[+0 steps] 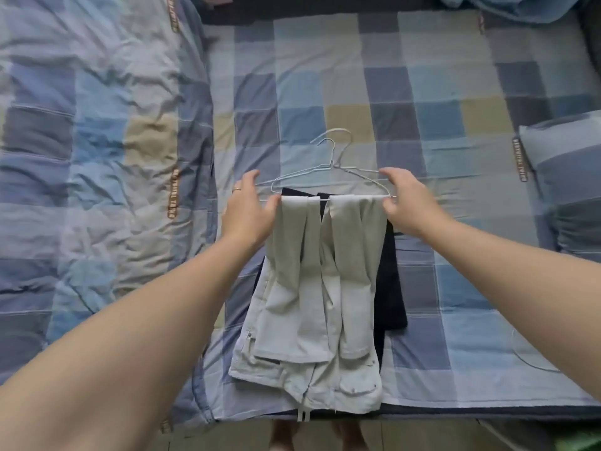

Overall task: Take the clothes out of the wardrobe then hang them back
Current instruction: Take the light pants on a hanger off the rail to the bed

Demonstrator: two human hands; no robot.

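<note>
Both hands, left (248, 208) and right (406, 203), pinch the ends of a wire hanger (328, 172) bearing pale trousers (312, 304) on the bed (439, 109).

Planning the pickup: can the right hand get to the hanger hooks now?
Likely yes: the hooks lie bare on the sheet just beyond the right hand, nothing covering them, though it grips the hanger.

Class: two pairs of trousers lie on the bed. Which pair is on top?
The pale grey trousers: they lie fully in view, while the dark navy pair shows only at the edges beneath them.

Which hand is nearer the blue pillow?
Right. The right hand pinches the hanger end on the pillow side; the left hand holds the opposite end, beyond the pale trousers.
</note>
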